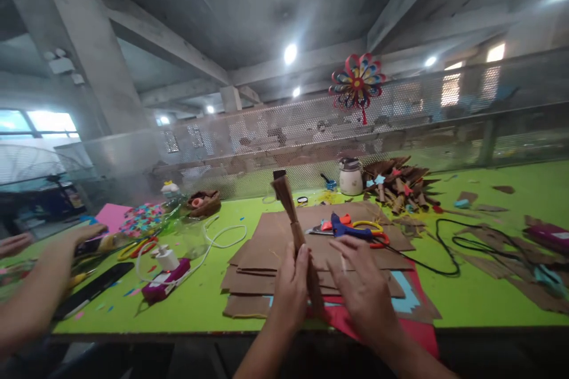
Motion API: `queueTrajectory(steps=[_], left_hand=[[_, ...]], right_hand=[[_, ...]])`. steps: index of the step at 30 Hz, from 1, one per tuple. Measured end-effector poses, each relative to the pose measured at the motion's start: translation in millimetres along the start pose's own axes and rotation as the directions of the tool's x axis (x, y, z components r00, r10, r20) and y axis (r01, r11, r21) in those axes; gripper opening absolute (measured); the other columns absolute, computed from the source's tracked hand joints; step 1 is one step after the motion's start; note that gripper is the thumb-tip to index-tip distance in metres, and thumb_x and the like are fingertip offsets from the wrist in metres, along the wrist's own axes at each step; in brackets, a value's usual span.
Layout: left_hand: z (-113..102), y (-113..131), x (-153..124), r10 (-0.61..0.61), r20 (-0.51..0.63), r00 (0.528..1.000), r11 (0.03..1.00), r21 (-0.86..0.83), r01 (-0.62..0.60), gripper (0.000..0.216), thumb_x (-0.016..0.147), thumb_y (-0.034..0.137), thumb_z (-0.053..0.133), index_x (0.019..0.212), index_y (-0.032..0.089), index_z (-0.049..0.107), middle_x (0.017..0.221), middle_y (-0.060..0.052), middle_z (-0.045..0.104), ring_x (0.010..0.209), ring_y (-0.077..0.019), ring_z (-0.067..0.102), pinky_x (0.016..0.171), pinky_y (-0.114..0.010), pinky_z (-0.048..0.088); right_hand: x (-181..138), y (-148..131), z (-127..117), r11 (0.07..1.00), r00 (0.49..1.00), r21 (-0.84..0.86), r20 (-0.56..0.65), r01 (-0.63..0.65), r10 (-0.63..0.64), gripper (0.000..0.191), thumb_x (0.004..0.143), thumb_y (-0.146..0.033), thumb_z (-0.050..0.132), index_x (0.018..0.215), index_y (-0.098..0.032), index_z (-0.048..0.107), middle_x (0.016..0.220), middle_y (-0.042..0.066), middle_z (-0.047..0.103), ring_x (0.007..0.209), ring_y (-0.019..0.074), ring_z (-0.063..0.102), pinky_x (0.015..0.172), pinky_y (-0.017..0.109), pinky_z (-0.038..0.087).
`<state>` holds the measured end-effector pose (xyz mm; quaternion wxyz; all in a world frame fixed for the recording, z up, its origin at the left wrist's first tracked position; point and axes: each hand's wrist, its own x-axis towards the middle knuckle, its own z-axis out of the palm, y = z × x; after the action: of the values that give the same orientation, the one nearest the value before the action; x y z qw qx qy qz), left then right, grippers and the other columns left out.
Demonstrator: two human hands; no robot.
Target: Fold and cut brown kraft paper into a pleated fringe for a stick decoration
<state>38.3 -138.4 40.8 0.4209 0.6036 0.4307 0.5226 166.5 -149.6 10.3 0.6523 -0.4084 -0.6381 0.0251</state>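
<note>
The left hand [290, 284] grips the roll [295, 226], likely to steady it; the right hand [362, 281], fingers spread, hovers beside.

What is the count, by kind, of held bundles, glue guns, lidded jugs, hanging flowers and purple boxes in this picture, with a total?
Held bundle: 1
Glue gun: 1
Lidded jug: 1
Hanging flower: 1
Purple boxes: 2
Total: 6
</note>
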Motion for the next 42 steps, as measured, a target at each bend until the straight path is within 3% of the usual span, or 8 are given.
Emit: queueTrajectory(steps=[7,11,14,18,27,32,38,42], left_hand=[[-5,11,-33,-0.071,0.083,0.994,0.997,0.020,0.070,0.036,0.086,0.058,0.043,0.081,0.022,0.047,0.056,0.004,0.049,0.041,-0.0084,0.038,0.041,-0.021,0.027],[-11,9,-41,-0.025,0.005,1.000,0.996,0.086,0.025,0.037,0.086,0.058,0.042,0.077,0.022,0.048,0.058,0.003,0.047,0.047,-0.0098,0.040,0.044,-0.022,0.028],[-19,4,-39,0.016,-0.068,0.998,0.989,0.147,-0.006,0.037,0.087,0.057,0.041,0.078,0.022,0.050,0.054,0.003,0.045,0.046,-0.0108,0.040,0.045,-0.023,0.029],[-28,-4,-29,0.048,-0.145,0.988,0.995,0.095,-0.034,0.037,0.085,0.058,0.044,0.087,0.021,0.052,0.050,0.005,0.041,0.044,-0.0112,0.037,0.044,-0.023,0.028],[-27,-4,-23,-0.059,-0.033,0.998,0.949,-0.312,0.046,0.044,0.082,0.060,0.049,0.099,0.020,0.048,0.050,0.009,0.034,0.041,-0.0079,0.036,0.038,-0.018,0.024],[-34,-4,-19,-0.063,-0.049,0.997,0.915,-0.402,0.038,0.040,0.081,0.058,0.052,0.096,0.021,0.049,0.050,0.009,0.038,0.043,-0.0086,0.040,0.040,-0.018,0.029],[-40,7,-20,-0.034,-0.106,0.994,0.917,-0.398,-0.011,0.035,0.084,0.053,0.051,0.090,0.018,0.050,0.063,0.002,0.059,0.054,-0.0105,0.055,0.057,-0.022,0.045],[-40,9,-22,-0.052,-0.049,0.997,0.883,-0.469,0.023,0.035,0.085,0.053,0.048,0.096,0.020,0.047,0.054,0.006,0.053,0.041,-0.0092,0.049,0.040,-0.018,0.036]], right_hand=[[106,-10,-20,0.948,0.978,0.317,0.208,-0.037,-0.032,0.062,0.075,-0.014,0.055,0.135,-0.021,0.041,0.134,0.010,0.049,0.123,0.0225,0.045,0.097,0.039,0.042],[120,-14,-6,0.816,0.874,0.444,0.463,-0.370,0.145,0.050,0.074,-0.024,0.059,0.122,-0.011,0.053,0.077,0.005,0.067,0.072,0.0161,0.063,0.065,0.030,0.050],[113,-17,-7,0.817,0.815,0.327,0.515,-0.475,0.267,0.031,0.078,-0.035,0.056,0.091,-0.008,0.066,0.045,-0.005,0.048,0.041,0.0073,0.040,0.042,0.021,0.032],[102,-25,-24,0.847,0.830,0.322,0.512,-0.423,0.220,0.035,0.084,-0.042,0.052,0.087,-0.011,0.067,0.041,-0.009,0.037,0.039,0.0056,0.028,0.042,0.021,0.021],[28,-49,-11,0.924,0.755,0.140,0.626,-0.356,0.196,0.042,0.093,-0.047,0.038,0.074,-0.017,0.062,0.049,-0.005,0.043,0.045,0.0095,0.039,0.046,0.022,0.033],[-16,-46,9,0.973,0.819,0.117,0.566,-0.200,0.101,0.032,0.095,-0.035,0.038,0.081,-0.019,0.062,0.069,0.001,0.062,0.064,0.0148,0.057,0.060,0.023,0.041],[-45,-41,24,0.995,0.813,0.094,0.582,-0.040,-0.022,0.029,0.095,-0.025,0.033,0.084,-0.020,0.060,0.071,0.003,0.063,0.064,0.0153,0.060,0.061,0.023,0.042],[-73,-28,32,1.000,0.805,-0.003,0.593,0.027,-0.020,0.036,0.096,-0.026,0.029,0.074,-0.019,0.056,0.062,0.003,0.059,0.056,0.0148,0.056,0.054,0.023,0.041]])
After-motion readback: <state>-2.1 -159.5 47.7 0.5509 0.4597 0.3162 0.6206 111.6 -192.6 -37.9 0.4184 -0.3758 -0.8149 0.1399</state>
